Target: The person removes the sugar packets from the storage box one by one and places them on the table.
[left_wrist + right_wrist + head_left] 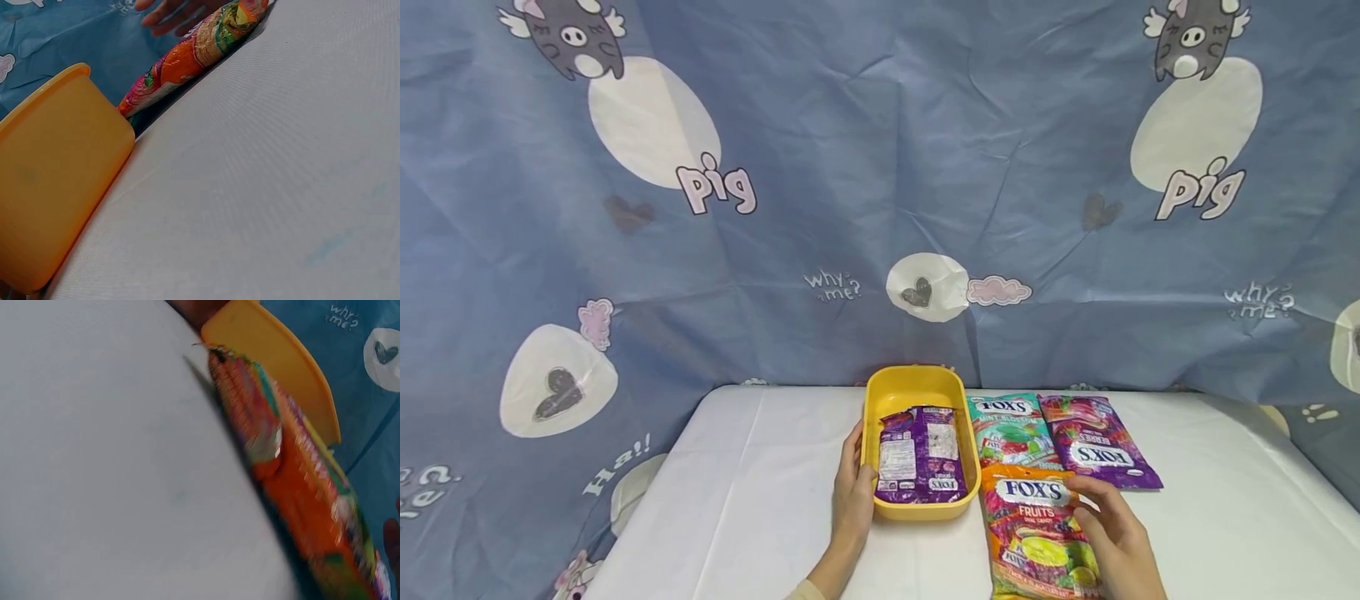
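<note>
A yellow rectangular container (920,510) stands on the table, and a purple Fox's candy bag (921,458) lies inside it, back side up. My left hand (853,487) holds the container's left side, fingers along the outer wall and thumb near the rim. To the right lies an orange Fox's Fruits candy bag (1037,533), face up. Over its right edge is my right hand (1116,533), fingers apart and loosely bent. In the left wrist view that right hand (178,14) appears raised above the orange bag (181,62), with a gap between them.
Behind the orange bag lie a green Fox's Mint Blossom bag (1013,429) and a purple Fox's Berries bag (1101,442), side by side. A white cloth (760,483) covers the table. At its back edge hangs a blue printed curtain (820,183).
</note>
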A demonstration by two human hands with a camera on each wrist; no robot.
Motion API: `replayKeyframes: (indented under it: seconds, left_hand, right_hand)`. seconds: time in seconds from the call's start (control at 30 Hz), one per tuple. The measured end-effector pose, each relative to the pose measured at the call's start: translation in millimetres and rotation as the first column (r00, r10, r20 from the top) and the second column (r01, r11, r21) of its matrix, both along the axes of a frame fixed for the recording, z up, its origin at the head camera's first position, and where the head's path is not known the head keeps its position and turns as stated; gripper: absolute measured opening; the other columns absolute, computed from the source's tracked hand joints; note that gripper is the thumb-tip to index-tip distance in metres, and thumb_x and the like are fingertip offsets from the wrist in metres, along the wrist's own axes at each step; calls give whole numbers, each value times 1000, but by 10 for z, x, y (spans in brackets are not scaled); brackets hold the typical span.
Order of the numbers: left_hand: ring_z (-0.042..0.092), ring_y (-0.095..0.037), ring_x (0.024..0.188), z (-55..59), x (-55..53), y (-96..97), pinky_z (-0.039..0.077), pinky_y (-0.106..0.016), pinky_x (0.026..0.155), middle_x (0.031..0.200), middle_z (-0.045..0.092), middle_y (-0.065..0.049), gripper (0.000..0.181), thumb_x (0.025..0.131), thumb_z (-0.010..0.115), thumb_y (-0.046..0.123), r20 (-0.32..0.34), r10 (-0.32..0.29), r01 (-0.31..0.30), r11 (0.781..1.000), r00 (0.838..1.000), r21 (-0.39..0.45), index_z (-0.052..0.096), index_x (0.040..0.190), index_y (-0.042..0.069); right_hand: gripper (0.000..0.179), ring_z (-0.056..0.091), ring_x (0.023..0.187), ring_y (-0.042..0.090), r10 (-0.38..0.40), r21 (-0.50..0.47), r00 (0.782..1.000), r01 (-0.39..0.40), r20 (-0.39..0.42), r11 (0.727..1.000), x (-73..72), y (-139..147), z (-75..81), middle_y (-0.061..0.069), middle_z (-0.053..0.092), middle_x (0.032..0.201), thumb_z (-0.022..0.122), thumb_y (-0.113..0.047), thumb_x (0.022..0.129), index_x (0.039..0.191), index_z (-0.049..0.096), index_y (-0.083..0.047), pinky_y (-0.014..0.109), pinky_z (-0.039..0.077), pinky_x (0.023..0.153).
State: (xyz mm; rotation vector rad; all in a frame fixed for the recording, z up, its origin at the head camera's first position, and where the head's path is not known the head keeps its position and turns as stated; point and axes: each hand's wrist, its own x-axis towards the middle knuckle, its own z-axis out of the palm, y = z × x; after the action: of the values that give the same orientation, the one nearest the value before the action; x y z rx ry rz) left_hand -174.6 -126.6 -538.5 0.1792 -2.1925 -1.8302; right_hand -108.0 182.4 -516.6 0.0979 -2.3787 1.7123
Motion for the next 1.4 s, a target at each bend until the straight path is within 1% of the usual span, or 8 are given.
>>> replayKeyframes:
  seconds: [0.3, 0.53, 0.77, 0.93, 1.0, 1.13, 1.23, 1.4]
  left_hand:
    - [41, -23, 135, -6, -16, 27, 29, -48, 114, 150, 38, 4, 67, 83, 43, 7, -3, -7, 7, 1000, 1000, -10, 34, 145, 32]
    - [41, -23, 135, 20, -23, 24, 30, -48, 113, 150, 38, 4, 68, 82, 43, 7, -2, 1, -1, 1000, 1000, -13, 34, 145, 31]
    - [41, -24, 135, 17, -28, 29, 30, -49, 113, 150, 39, 4, 68, 82, 43, 8, 3, 5, -5, 1000, 1000, -6, 34, 145, 31]
    - [42, -24, 134, 2, -24, 22, 30, -49, 113, 150, 39, 4, 69, 82, 43, 7, 7, 12, -12, 1000, 1000, -6, 34, 145, 33]
    - [42, -24, 134, -6, -25, 17, 30, -49, 113, 150, 38, 4, 69, 82, 43, 7, 7, 10, -10, 1000, 1000, -10, 34, 145, 34]
    - [41, -24, 135, -12, -22, 13, 29, -49, 113, 150, 38, 4, 69, 82, 43, 7, 4, 7, -7, 1000, 1000, -11, 34, 145, 33]
    - [41, -24, 135, -13, -20, 11, 29, -49, 113, 150, 39, 3, 69, 82, 43, 7, 3, 10, -10, 1000, 1000, -13, 34, 145, 33]
    - [43, -23, 133, -7, -15, 1, 31, -49, 112, 148, 41, 3, 69, 82, 43, 6, 4, 15, -15, 1000, 1000, -13, 35, 144, 33]
  right_hand:
    - [37, 50, 114, -8, 83, -60, 996, -84, -22, 995, -108, -128, 153, 1, 53, 127, 45, -16, 99, 133, 42, -2, 13, 50, 84]
    - [38, 49, 114, -7, 106, -42, 994, -106, 12, 994, -184, -257, 223, 10, 51, 130, 46, -19, 98, 134, 43, -7, 9, 46, 88]
    - [35, 49, 115, -7, 167, -86, 985, -164, 32, 983, -250, -422, 292, 15, 47, 133, 48, -18, 97, 131, 45, -8, 12, 47, 91]
    - [35, 53, 117, 2, 241, -114, 970, -239, 7, 964, -270, -562, 342, 14, 48, 132, 50, -17, 97, 130, 45, -6, 20, 51, 92]
    - [33, 53, 119, 8, 285, -131, 958, -285, -16, 950, -276, -623, 360, 16, 47, 131, 48, -14, 97, 129, 45, -5, 23, 51, 94]
    - [33, 51, 123, 12, 362, -156, 932, -362, -33, 919, -297, -735, 378, 12, 45, 133, 46, -12, 98, 129, 45, -3, 22, 48, 97]
    - [33, 48, 126, 16, 370, -173, 929, -361, 19, 916, -305, -806, 393, 8, 46, 136, 46, -14, 98, 130, 46, -6, 19, 46, 98]
    - [31, 48, 128, 24, 347, -178, 933, -327, 97, 928, -292, -892, 413, 11, 47, 139, 46, -18, 98, 129, 48, -15, 20, 47, 96]
